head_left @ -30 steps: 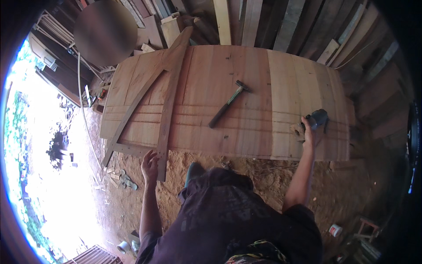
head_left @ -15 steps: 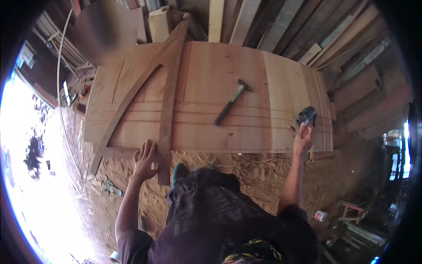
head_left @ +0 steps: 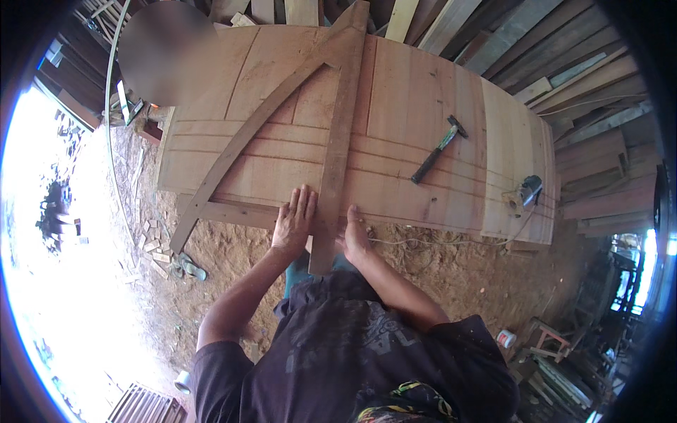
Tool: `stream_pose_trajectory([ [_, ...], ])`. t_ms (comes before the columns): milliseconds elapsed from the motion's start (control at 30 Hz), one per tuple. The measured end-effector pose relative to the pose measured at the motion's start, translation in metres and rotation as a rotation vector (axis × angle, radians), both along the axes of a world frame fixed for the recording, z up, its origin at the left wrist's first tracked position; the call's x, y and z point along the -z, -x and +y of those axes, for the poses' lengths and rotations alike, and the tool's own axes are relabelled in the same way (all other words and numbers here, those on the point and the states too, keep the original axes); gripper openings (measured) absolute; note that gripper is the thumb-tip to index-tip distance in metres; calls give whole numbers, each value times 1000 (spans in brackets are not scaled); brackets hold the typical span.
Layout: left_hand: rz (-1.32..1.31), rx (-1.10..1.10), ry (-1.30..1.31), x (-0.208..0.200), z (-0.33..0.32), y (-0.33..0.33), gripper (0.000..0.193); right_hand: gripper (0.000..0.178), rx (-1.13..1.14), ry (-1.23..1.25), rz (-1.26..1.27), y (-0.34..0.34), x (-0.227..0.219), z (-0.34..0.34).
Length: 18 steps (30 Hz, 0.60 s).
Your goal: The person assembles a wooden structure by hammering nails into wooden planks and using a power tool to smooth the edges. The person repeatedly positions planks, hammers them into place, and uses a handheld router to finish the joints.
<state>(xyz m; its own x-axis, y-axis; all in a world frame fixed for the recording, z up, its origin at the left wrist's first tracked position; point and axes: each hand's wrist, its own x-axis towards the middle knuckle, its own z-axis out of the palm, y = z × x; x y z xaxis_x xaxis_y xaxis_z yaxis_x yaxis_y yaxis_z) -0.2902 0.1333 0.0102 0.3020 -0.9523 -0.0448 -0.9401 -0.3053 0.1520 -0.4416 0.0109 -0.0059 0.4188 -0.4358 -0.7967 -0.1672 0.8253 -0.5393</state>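
A large triangular wooden square (head_left: 340,127) with a curved brace lies across a pale wooden panel (head_left: 416,99) cut with narrow grooves. My left hand (head_left: 295,224) lies flat on its lower bar, fingers stretched out, just left of the long upright piece. On the other side of that upright, at the panel's near edge, is my right hand (head_left: 356,236). Its thumb points up against the panel, while the other fingers are curled close to the square and partly hidden. A hammer (head_left: 439,150) rests right of the square. A dark corded power tool (head_left: 530,189) sits at the panel's right end.
Stacked boards (head_left: 522,49) line the far side and right. A blurred round shape (head_left: 166,53) covers the far left corner. The tool's cord (head_left: 430,242) runs along the near edge. Wood offcuts (head_left: 156,257) and a sandal (head_left: 189,268) lie on the dirt floor (head_left: 437,271).
My right hand has left the power tool and come left to the square's near end. My left hand remains beside the upright. The whole view has shifted.
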Motion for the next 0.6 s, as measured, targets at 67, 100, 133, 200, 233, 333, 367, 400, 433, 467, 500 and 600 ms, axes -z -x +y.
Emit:
stream_pose_trajectory([
  [67,4,16,8,0,-2,-1,81,95,22,29,78,-4,-9,2],
  [100,4,23,11,0,-1,-3,81,94,23,27,122,-9,-12,1],
  [133,6,18,49,8,0,-3,81,92,25,29,166,-13,-16,0],
  [200,13,39,20,8,-4,-3,82,82,32,43,248,-11,11,-3],
  [233,11,44,1,5,-4,-4,83,79,29,46,283,-15,16,-3],
  [333,43,59,-97,-6,-4,-6,86,78,66,43,268,-16,32,0],
  [367,45,62,-93,-4,-6,-6,89,78,93,76,272,-13,43,-2],
  [400,47,64,-89,-2,-8,-4,93,77,135,146,289,-12,54,-1],
  [433,47,56,-92,1,-7,-4,96,77,143,188,314,-16,53,0],
  [467,26,44,-27,4,-5,-3,90,76,153,230,340,-20,52,2],
  [500,6,31,39,7,-3,-2,85,74,139,249,380,-21,49,3],
  [600,221,79,-97,-45,-19,-20,72,71,193,107,136,-18,31,-8],
])
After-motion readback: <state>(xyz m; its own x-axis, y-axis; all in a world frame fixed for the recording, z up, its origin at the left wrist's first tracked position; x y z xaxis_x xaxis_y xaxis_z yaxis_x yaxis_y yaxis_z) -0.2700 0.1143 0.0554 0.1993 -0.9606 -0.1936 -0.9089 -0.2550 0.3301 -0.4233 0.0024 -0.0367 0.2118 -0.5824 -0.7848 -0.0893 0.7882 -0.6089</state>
